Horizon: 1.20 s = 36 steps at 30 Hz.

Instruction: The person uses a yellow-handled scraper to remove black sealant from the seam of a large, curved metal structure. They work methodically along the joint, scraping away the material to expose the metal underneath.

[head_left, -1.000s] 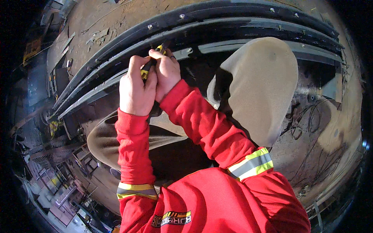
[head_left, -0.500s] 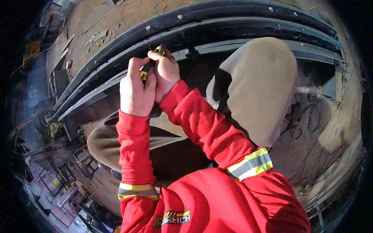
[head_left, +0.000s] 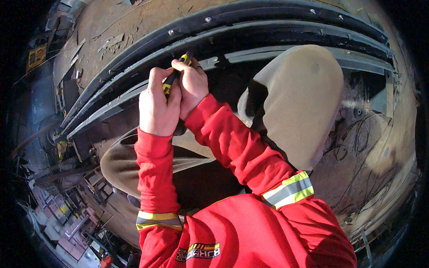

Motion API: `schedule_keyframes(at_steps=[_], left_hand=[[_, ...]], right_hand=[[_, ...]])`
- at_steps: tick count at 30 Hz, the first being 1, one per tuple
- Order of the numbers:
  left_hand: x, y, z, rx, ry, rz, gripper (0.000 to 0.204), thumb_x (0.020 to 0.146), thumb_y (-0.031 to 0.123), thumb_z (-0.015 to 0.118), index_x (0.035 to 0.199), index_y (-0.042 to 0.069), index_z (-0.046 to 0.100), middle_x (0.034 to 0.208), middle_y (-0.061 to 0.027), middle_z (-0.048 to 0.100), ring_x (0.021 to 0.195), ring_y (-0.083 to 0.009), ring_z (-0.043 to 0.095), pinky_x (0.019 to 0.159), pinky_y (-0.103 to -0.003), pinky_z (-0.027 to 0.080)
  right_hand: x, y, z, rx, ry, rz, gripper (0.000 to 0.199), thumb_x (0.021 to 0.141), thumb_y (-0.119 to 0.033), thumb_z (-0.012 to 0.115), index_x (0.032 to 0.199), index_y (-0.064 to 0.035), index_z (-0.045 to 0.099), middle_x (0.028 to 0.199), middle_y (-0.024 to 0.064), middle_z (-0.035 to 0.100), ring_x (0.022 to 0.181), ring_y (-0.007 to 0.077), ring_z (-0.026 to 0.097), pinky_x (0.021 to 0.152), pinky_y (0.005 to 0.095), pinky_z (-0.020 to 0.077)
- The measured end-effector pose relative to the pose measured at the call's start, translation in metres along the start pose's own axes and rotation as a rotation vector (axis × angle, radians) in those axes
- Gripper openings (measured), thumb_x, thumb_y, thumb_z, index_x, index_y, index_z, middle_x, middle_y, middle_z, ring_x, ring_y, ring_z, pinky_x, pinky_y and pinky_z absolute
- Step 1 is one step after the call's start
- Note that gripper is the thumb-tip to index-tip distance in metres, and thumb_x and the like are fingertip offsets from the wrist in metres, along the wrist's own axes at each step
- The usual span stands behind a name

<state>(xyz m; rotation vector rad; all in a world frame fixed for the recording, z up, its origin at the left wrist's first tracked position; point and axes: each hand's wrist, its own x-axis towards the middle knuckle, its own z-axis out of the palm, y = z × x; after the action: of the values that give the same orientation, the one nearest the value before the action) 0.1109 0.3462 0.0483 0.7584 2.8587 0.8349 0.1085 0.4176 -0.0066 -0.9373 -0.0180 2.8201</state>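
Both of my hands are closed around a slim black-and-yellow tool [head_left: 170,82] that looks like a utility knife. My left hand [head_left: 158,109] grips its near end between thumb and curled fingers. Pressed close beside it, my right hand [head_left: 193,85] holds the far end, where a yellow tip [head_left: 185,58] sticks out past the thumb. The tool slants up to the right, and most of its middle is covered by fingers. Just beyond my hands run long dark metal rails [head_left: 214,41] with shiny bolts [head_left: 208,20] along them.
My bent knees [head_left: 300,96] sit on either side of my arms, the right one against the rails. Cables [head_left: 353,138] coil on the brown floor at right. Metal scraps [head_left: 114,42] lie beyond the rails. Frames and mixed items [head_left: 67,214] crowd the lower left.
Both hands stay on the tool and have shifted only very slightly, with slightly more of its yellow tip showing. The rails and my legs look the same.
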Motion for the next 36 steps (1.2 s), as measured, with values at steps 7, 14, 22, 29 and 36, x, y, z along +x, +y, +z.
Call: schedule_keyframes(at_steps=[7,14,22,29,36], left_hand=[[0.002,0.000,0.003,0.009,0.016,0.026,0.022,0.085,0.008,0.059,0.105,0.003,0.053,0.080,-0.0233,0.063,0.072,-0.0417,0.063,0.061,-0.042,0.049],[0.001,-0.002,0.004,0.010,0.030,0.023,0.021,0.085,0.008,0.059,0.105,0.003,0.054,0.080,-0.0236,0.063,0.071,-0.0417,0.063,0.061,-0.043,0.049],[0.001,-0.001,0.004,-0.004,0.030,0.024,0.021,0.085,0.008,0.059,0.105,0.003,0.054,0.080,-0.0230,0.063,0.071,-0.0402,0.064,0.061,-0.041,0.049],[0.001,-0.001,0.004,-0.006,0.033,0.016,0.020,0.086,0.008,0.059,0.105,0.003,0.054,0.080,-0.0225,0.063,0.071,-0.0403,0.064,0.061,-0.041,0.049],[0.002,0.004,0.001,-0.027,0.044,0.026,0.021,0.085,0.007,0.059,0.105,0.004,0.054,0.080,-0.0218,0.064,0.071,-0.0399,0.064,0.061,-0.040,0.049]], right_hand=[[0.003,-0.002,-0.001,0.008,-0.022,0.020,0.009,0.090,-0.006,0.056,0.098,-0.0108,0.054,0.089,0.0033,0.056,0.080,0.0176,0.057,0.072,0.0334,0.0479],[0.004,-0.001,-0.002,-0.026,-0.018,0.003,0.009,0.089,-0.006,0.057,0.097,-0.0101,0.054,0.088,0.0035,0.056,0.080,0.0176,0.057,0.073,0.0344,0.0478],[0.015,0.005,-0.010,-0.055,-0.007,-0.030,0.009,0.088,-0.007,0.058,0.095,-0.0095,0.053,0.084,0.0049,0.056,0.078,0.0184,0.057,0.072,0.0345,0.0480],[0.006,0.000,-0.004,-0.056,-0.010,-0.012,0.010,0.088,-0.007,0.058,0.096,-0.0098,0.053,0.086,0.0050,0.056,0.078,0.0185,0.057,0.071,0.0349,0.0483],[0.004,-0.001,-0.002,-0.057,-0.041,-0.033,0.018,0.087,-0.007,0.058,0.104,-0.0098,0.054,0.092,0.0046,0.055,0.084,0.0183,0.056,0.074,0.0351,0.0482]])
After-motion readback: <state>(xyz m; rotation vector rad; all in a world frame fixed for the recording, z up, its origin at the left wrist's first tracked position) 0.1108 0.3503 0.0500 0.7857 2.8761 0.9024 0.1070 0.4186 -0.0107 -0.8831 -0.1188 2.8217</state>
